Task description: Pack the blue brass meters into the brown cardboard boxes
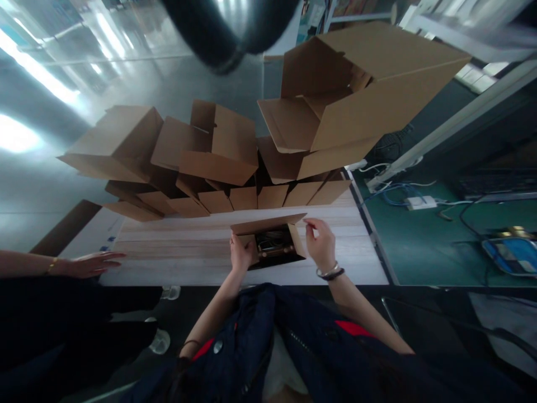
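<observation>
A small open cardboard box (299,242) rests on the table in front of me, its long far flap raised. Inside it lie dark contents (274,242) with cable-like strands and brownish pieces, too dim to name. My left hand (241,253) is closed around the box's left end, thumb over the side flap. At the far right corner my right hand (321,243) has its fingers curled into a pinch at the tip of the raised flap. A bracelet and a dark band circle my right wrist.
Behind the small box stand rows of open cardboard boxes (235,168), with a larger open carton (361,117) at the right. Another person's hand (94,263) lies at the left end of the wood-patterned table (348,257). Cables and a power strip (420,202) lie on the green surface at right.
</observation>
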